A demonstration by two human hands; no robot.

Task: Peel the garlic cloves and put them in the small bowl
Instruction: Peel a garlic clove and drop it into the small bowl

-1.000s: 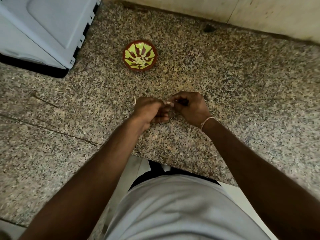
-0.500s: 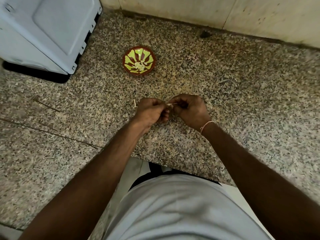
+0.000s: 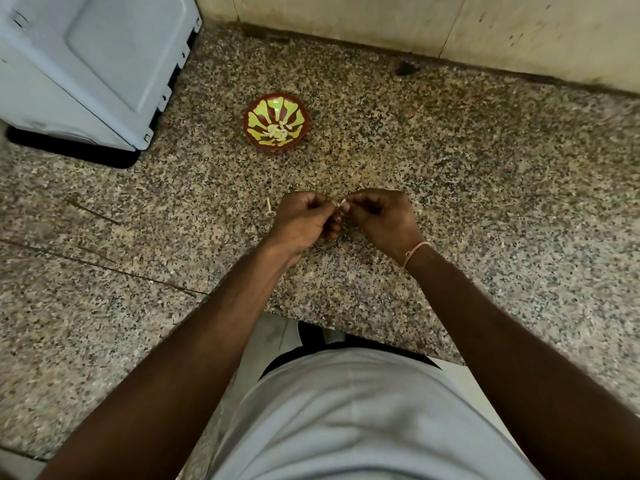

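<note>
My left hand (image 3: 304, 220) and my right hand (image 3: 381, 220) meet above the speckled granite counter (image 3: 485, 202). Between their fingertips they pinch a small pale garlic clove (image 3: 341, 204), mostly hidden by the fingers. Farther back stands the small bowl (image 3: 252, 116), dark red with a yellow-green leaf pattern, holding several peeled cloves (image 3: 277, 131) at its bottom. A thin scrap of garlic peel (image 3: 268, 206) lies on the counter just left of my left hand.
A pale blue-grey appliance (image 3: 86, 64) fills the back left corner. A tiled wall (image 3: 450, 26) runs along the back. Thin dark sticks (image 3: 93, 211) lie on the counter at the left. The counter's front edge sits near my torso.
The hands stay together on the clove, with only small finger shifts. The view has tilted slightly, so the bowl and hands sit a little lower in frame.
</note>
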